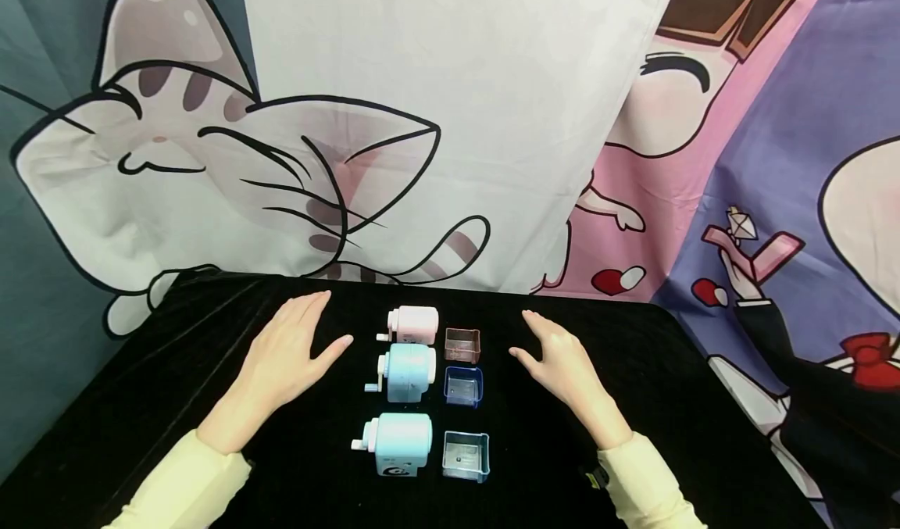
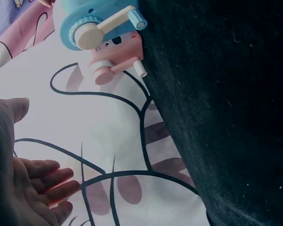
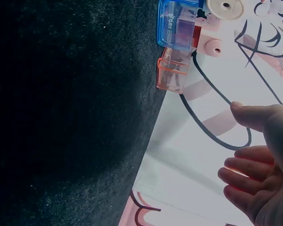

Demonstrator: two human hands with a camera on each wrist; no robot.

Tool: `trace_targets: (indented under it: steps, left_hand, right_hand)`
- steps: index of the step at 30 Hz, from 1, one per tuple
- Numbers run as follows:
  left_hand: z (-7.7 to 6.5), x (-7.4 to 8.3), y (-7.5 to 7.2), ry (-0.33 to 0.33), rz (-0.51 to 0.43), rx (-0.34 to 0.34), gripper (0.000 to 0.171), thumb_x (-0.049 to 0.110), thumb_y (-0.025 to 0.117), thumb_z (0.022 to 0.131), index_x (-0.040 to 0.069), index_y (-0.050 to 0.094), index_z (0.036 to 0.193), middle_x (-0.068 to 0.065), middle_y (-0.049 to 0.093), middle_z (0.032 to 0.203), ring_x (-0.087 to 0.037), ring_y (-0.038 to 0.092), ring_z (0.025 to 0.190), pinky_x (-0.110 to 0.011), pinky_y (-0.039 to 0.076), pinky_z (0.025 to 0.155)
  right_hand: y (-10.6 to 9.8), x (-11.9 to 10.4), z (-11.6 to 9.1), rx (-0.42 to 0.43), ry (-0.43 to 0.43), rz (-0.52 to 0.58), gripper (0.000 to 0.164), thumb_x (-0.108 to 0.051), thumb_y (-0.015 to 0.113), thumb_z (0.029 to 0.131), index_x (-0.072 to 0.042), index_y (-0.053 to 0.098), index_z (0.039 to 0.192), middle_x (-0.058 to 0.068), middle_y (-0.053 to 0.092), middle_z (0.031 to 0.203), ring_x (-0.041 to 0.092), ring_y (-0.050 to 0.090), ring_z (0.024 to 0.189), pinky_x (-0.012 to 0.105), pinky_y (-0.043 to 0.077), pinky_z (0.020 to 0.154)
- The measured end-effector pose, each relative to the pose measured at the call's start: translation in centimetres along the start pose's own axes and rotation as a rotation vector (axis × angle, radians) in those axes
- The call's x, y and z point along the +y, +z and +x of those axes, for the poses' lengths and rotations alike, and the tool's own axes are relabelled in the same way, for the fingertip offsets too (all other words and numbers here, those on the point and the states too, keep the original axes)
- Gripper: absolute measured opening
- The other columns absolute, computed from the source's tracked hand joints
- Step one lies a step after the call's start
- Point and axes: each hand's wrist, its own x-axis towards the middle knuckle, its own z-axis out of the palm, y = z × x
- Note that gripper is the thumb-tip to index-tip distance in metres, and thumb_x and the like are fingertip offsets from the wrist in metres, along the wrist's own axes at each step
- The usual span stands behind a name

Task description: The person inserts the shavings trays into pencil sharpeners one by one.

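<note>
Three crank pencil sharpeners stand in a column on the black cloth: a pink sharpener (image 1: 413,325) at the back, a blue sharpener (image 1: 408,373) in the middle and a light-blue sharpener (image 1: 402,443) in front. To the right of each lies a clear shavings drawer: a pinkish drawer (image 1: 462,345), a dark-blue drawer (image 1: 463,387) and a pale-blue drawer (image 1: 466,456). My left hand (image 1: 284,353), fingers extended and thumb apart, is left of the sharpeners and holds nothing. On the other side, my right hand (image 1: 562,361) has its fingers extended, holding nothing, right of the drawers.
Black cloth (image 1: 316,482) covers the table. Behind its back edge hangs a white curtain (image 1: 450,60) with a cartoon cat, beside pink and purple printed fabric (image 1: 766,162). In the left wrist view, the crank handle (image 2: 118,21) of the blue sharpener faces the left-hand side.
</note>
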Motion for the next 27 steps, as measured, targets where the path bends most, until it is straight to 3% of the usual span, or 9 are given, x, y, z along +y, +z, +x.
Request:
trace_targets:
  steps: [13,16,20,23,27]
  left_hand:
    - [0.8,-0.5,1.1,0.002,-0.097,-0.038,0.068,0.052,0.053,0.086,0.001,0.043,0.130,-0.018,0.044,0.131,-0.030,0.035,0.123,-0.051,0.037,0.094]
    - [1.2,-0.4,1.2,0.021,-0.122,-0.027,0.066,0.050,0.054,0.086,0.001,0.044,0.129,-0.018,0.045,0.130,-0.030,0.035,0.122,-0.051,0.037,0.093]
    - [1.7,-0.3,1.4,0.048,-0.133,-0.025,0.064,0.048,0.056,0.086,0.000,0.046,0.127,-0.017,0.046,0.129,-0.030,0.035,0.122,-0.050,0.036,0.095]
    - [2.1,-0.4,1.5,0.057,-0.137,-0.033,0.064,0.048,0.057,0.085,0.002,0.046,0.127,-0.016,0.047,0.129,-0.028,0.036,0.122,-0.049,0.036,0.096]
    - [2.5,-0.6,1.7,0.065,-0.152,-0.049,0.063,0.049,0.057,0.084,0.004,0.046,0.127,-0.015,0.047,0.129,-0.027,0.037,0.121,-0.049,0.037,0.095]
  right_hand:
    - [0.2,-0.2,1.0,-0.004,0.007,0.072,0.054,-0.024,0.075,0.073,-0.002,0.057,0.118,0.015,0.060,0.117,0.024,0.057,0.102,0.041,0.048,0.084]
    - [0.3,0.0,1.4,-0.013,0.024,0.091,0.051,-0.024,0.076,0.072,-0.003,0.058,0.116,0.013,0.063,0.110,0.018,0.059,0.082,0.039,0.050,0.078]
    - [0.6,0.1,1.8,-0.033,0.044,0.099,0.049,-0.025,0.076,0.072,-0.007,0.060,0.114,0.008,0.066,0.087,0.010,0.039,0.052,0.031,0.046,0.059]
    - [0.8,0.2,2.1,-0.043,0.048,0.100,0.048,-0.025,0.076,0.072,-0.008,0.060,0.114,0.006,0.064,0.079,0.008,0.032,0.047,0.030,0.041,0.055]
    - [1.0,0.3,2.3,-0.043,0.044,0.101,0.049,-0.025,0.077,0.070,-0.008,0.061,0.113,0.007,0.067,0.087,0.009,0.036,0.051,0.033,0.045,0.060]
